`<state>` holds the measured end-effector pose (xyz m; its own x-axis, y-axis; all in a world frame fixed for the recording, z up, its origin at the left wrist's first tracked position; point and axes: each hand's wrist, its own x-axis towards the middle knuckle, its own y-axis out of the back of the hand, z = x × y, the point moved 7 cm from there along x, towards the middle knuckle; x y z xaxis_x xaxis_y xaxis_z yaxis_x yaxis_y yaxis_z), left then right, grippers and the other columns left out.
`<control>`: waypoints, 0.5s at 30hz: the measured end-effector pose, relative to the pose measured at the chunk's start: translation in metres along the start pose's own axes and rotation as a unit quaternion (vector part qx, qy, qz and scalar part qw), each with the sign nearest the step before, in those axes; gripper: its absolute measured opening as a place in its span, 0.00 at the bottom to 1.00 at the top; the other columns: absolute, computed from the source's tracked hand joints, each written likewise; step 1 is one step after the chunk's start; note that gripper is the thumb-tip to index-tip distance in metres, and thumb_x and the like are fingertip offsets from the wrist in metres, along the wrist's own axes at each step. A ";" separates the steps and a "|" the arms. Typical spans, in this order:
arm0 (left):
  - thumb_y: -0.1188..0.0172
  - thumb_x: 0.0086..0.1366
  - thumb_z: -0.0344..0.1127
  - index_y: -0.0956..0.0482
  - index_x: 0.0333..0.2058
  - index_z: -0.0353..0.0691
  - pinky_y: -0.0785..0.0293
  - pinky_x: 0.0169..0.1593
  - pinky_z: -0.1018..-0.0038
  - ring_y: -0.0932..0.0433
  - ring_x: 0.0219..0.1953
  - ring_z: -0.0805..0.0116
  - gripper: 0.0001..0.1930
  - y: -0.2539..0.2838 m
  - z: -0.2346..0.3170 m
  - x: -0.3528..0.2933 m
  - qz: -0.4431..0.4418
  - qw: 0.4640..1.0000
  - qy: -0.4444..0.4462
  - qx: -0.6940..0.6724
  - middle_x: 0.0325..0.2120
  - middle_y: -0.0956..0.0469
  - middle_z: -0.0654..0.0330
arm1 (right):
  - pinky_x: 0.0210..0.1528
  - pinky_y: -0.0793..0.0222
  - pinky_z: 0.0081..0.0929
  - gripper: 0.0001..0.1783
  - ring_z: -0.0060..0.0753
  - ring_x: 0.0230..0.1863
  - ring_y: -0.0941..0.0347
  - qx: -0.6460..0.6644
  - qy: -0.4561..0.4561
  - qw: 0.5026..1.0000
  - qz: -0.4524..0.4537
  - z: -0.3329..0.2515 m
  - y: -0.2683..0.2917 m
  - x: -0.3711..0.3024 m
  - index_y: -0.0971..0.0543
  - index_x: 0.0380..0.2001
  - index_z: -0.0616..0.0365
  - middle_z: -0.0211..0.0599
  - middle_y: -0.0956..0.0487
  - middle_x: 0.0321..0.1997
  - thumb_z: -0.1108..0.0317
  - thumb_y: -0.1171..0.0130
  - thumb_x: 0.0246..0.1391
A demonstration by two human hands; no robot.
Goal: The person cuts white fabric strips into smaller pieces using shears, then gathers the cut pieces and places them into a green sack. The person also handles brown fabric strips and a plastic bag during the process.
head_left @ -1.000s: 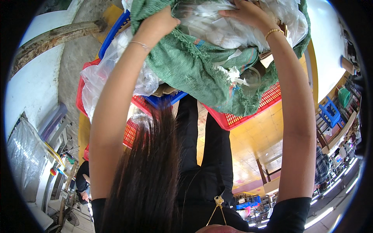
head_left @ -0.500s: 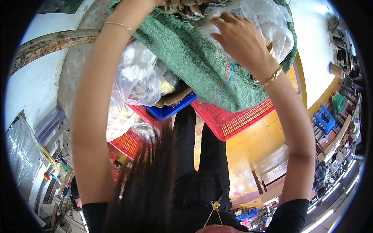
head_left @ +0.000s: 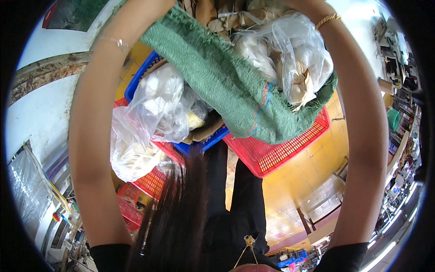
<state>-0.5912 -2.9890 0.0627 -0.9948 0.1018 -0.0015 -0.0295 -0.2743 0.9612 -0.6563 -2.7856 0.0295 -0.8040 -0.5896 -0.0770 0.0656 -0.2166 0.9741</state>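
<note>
A green woven sack (head_left: 213, 68) with a frayed, open rim lies across the upper middle. Inside it are a clear plastic bag (head_left: 301, 50) with pale contents and crumpled brown pieces (head_left: 206, 11) like paper or dry scraps. My left hand (head_left: 147, 16) is at the sack's left rim, its fingers cut off by the top edge. Over the far right part of the sack reaches my right hand (head_left: 312, 7), its fingers also beyond the top edge. Whether either hand grips anything is hidden.
Below the sack stands a red plastic basket (head_left: 258, 165). To its left, a blue crate (head_left: 136, 81) holds clear plastic bags (head_left: 163, 90) and cardboard, with more red baskets (head_left: 152, 181) beneath. Yellow tiled floor (head_left: 294, 177) lies to the right; a white wall (head_left: 41, 99) is at left.
My right hand has moved up and away from the plastic bag, past the top edge. My left arm has shifted left. More of the sack's contents and the blue crate now show.
</note>
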 end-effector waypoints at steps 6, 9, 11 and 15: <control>0.45 0.60 0.32 0.35 0.60 0.37 0.29 0.53 0.63 0.23 0.48 0.47 0.28 0.011 -0.009 -0.028 -0.030 0.999 -0.003 0.027 0.51 0.26 0.40 | 0.40 0.25 0.34 0.11 0.40 0.35 0.21 -0.018 0.172 0.985 0.009 -0.083 -0.087 0.011 0.15 0.28 0.54 0.38 0.18 0.32 0.64 0.45 0.53; 0.46 0.60 0.31 0.36 0.61 0.38 0.29 0.53 0.64 0.23 0.49 0.48 0.28 0.017 -0.019 -0.049 -0.051 0.997 -0.002 0.053 0.53 0.27 0.42 | 0.58 0.33 0.37 0.24 0.51 0.53 0.26 0.281 -0.111 0.953 0.033 -0.100 -0.087 0.036 0.21 0.47 0.57 0.47 0.20 0.49 0.49 0.48 0.59; 0.46 0.61 0.31 0.37 0.62 0.39 0.30 0.53 0.65 0.23 0.49 0.48 0.29 0.013 -0.017 -0.046 -0.063 0.996 -0.028 0.061 0.54 0.27 0.43 | 0.64 0.40 0.44 0.28 0.52 0.57 0.29 0.257 -0.072 0.884 0.384 -0.096 -0.073 0.027 0.22 0.51 0.53 0.44 0.23 0.55 0.44 0.47 0.56; 0.47 0.61 0.29 0.38 0.64 0.41 0.30 0.54 0.66 0.22 0.49 0.50 0.30 0.020 -0.031 -0.074 -0.089 0.989 -0.022 0.112 0.56 0.28 0.45 | 0.65 0.42 0.47 0.30 0.50 0.58 0.30 0.325 -0.120 0.879 0.328 -0.139 -0.061 0.033 0.24 0.54 0.49 0.41 0.23 0.56 0.43 0.45 0.54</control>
<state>-0.5212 -3.0315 0.0730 -0.9706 0.1720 -0.1683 -0.1759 -0.0294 0.9840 -0.6044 -2.9002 -0.0624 -0.8260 -0.2244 0.5171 0.2719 0.6450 0.7142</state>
